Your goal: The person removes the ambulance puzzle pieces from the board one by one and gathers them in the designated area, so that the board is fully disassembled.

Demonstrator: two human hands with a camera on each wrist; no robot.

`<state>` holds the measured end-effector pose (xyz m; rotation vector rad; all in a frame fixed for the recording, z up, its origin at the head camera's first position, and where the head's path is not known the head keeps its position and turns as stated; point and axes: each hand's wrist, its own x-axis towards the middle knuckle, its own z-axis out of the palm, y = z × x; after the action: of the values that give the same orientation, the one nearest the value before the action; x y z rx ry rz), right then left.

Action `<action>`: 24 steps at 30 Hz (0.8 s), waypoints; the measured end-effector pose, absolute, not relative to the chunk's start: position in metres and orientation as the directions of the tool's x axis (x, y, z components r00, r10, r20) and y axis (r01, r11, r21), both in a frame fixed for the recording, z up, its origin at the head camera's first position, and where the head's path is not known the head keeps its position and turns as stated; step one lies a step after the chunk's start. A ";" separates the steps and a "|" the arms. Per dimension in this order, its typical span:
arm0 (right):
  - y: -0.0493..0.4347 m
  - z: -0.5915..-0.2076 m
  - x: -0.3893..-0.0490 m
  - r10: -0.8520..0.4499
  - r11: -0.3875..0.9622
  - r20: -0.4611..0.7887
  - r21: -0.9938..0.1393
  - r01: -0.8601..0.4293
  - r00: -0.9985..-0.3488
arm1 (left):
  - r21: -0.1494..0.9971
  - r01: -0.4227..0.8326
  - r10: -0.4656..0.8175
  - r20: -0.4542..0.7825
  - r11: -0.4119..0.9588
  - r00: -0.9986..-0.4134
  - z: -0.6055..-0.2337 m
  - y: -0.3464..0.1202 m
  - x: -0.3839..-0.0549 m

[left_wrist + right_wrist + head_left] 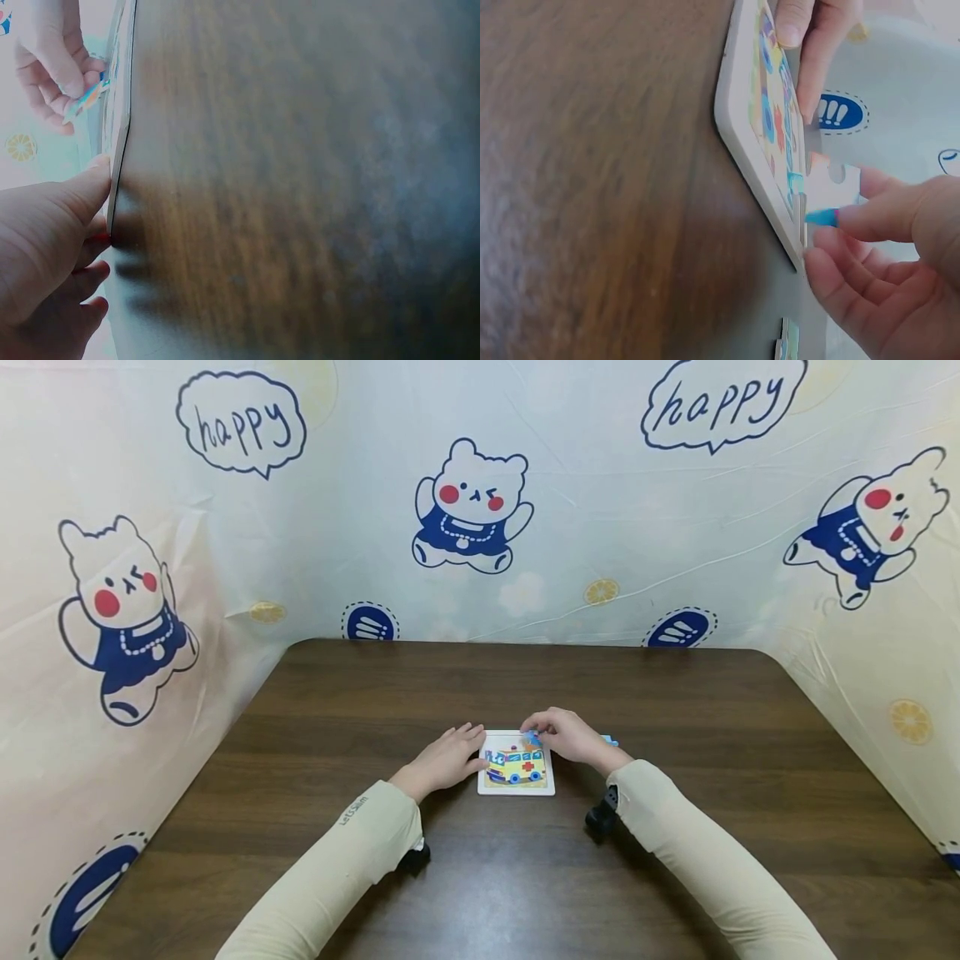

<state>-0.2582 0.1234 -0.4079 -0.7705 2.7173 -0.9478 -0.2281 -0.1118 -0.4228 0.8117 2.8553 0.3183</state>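
A white-framed jigsaw puzzle lies on the table, its picture a yellow vehicle with a red cross. My left hand rests at its left edge, thumb on the frame and the other fingers loosely extended. Over the top right part of the puzzle, my right hand pinches a puzzle piece between thumb and fingers. The piece is tilted up on edge, close over the frame, and shows blue and orange. Fingertips of the right hand are right at the frame's rim.
Another blue puzzle piece lies on the brown wooden table to the right of the puzzle, partly hidden behind the right wrist. A printed curtain with bear figures surrounds the table's back and sides.
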 end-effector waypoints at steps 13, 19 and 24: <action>0.130 -0.409 -0.261 -0.439 0.635 0.018 -0.702 -0.324 -0.898 | 0.244 0.495 0.529 -0.095 0.834 -0.843 -0.422 -0.111 -0.227; 0.133 -0.406 -0.263 -0.425 0.608 0.014 -0.736 -0.297 -0.905 | 0.249 0.491 0.526 -0.097 0.835 -0.845 -0.422 -0.111 -0.227; 0.140 -0.401 -0.267 -0.383 0.604 0.016 -0.753 -0.263 -0.924 | 0.242 0.500 0.532 -0.088 0.831 -0.842 -0.422 -0.111 -0.227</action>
<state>-0.2670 0.1403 -0.4010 -0.5437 2.6791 -1.2211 -0.2268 -0.1111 -0.4220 0.8109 2.8604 0.3160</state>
